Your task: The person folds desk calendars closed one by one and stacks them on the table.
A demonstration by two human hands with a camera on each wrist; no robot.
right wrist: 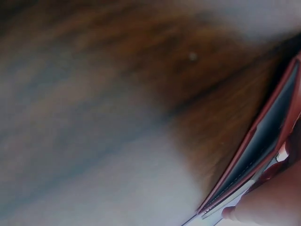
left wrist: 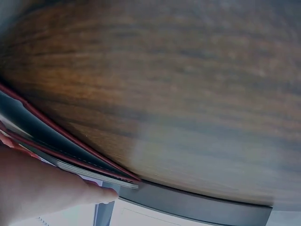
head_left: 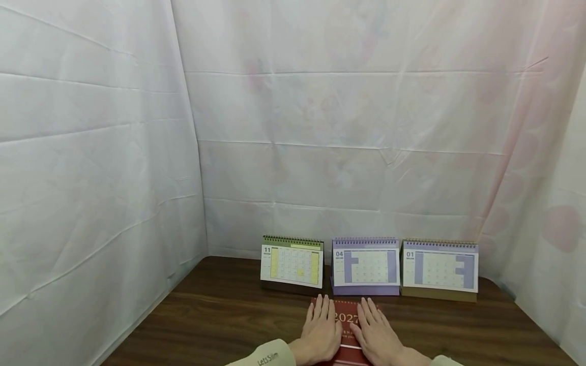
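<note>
A red desk calendar (head_left: 347, 325) marked 2027 lies on the table at the front middle, its spiral edge facing away. My left hand (head_left: 322, 333) rests on its left part with fingers straight and pointing forward. On the right part my right hand (head_left: 378, 333) lies likewise, fingers extended. The cover's title shows between the two hands. From the left wrist view, the side of the red calendar (left wrist: 70, 135) shows a narrow gap between its boards, with pages above. A similar gap between red boards (right wrist: 254, 129) appears in the right wrist view.
Behind the red calendar, three desk calendars stand upright in a row: a green one (head_left: 292, 260), a purple one (head_left: 366, 269) and a purple one with a brown base (head_left: 439, 272). Pale cloth (head_left: 320, 101) hangs around the dark wooden table (head_left: 220, 315).
</note>
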